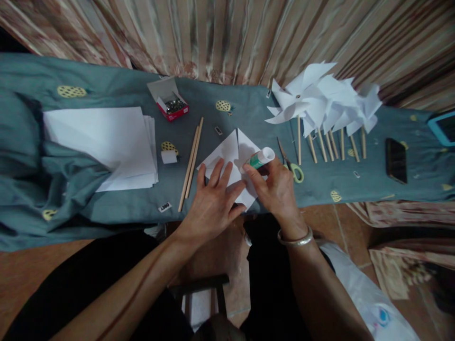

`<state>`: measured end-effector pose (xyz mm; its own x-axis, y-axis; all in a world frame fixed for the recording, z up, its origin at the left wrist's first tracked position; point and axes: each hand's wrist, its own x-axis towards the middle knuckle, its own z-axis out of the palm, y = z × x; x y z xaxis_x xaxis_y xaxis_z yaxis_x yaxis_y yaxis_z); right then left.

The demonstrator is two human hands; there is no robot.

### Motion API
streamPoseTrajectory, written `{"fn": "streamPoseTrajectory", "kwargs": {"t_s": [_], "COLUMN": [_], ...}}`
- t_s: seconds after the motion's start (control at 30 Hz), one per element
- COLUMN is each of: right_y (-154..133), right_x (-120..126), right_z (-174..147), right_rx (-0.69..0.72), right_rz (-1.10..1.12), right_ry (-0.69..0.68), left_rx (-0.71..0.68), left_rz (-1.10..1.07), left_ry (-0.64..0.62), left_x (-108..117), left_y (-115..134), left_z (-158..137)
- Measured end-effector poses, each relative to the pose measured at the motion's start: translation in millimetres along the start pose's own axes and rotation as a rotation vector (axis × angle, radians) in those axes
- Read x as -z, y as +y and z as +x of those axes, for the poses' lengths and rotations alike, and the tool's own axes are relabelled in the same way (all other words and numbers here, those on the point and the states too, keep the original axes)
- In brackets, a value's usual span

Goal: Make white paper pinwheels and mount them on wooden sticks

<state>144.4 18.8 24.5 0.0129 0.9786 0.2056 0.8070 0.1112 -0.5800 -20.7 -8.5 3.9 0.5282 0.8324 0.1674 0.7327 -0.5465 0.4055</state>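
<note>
A white paper square [226, 150] with slits cut in from its corners lies before me on the cloth. My left hand [216, 201] rests flat on its left part, fingers spread. My right hand [275, 187] grips a glue stick [259, 158] with a white and green tube, tilted so its lower end meets the paper near the middle. The exact contact spot is hidden by my fingers. Just beyond the right hand lie scissors [293, 168] with light green handles. Two wooden sticks [192, 163] are left of the paper.
A stack of white paper [103, 142] lies at left. An open red box [172, 106] holds small metal pieces, and the glue stick's apparent white cap [168, 157] is nearby. Several paper pinwheels [320, 97] on sticks lie at right, with a phone [395, 160] and a blue-framed device [444, 128] beyond.
</note>
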Motion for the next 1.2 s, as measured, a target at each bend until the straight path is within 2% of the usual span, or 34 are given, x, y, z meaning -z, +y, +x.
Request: {"fn": "streamPoseTrajectory", "kwargs": {"t_s": [0.67,1.2], "right_y": [1,-3], "right_x": [-4,-8], "right_z": [5,11], "right_rx": [-0.007,-0.003], "right_rz": [-0.023,0.026], "right_ry": [0.056,0.032], "left_rx": [0.006,0.003], "left_rz": [0.019,0.037], "left_ry": [-0.012,-0.012], "left_x": [-1,-1], "left_y": [1,1], "left_z": [0,0]}}
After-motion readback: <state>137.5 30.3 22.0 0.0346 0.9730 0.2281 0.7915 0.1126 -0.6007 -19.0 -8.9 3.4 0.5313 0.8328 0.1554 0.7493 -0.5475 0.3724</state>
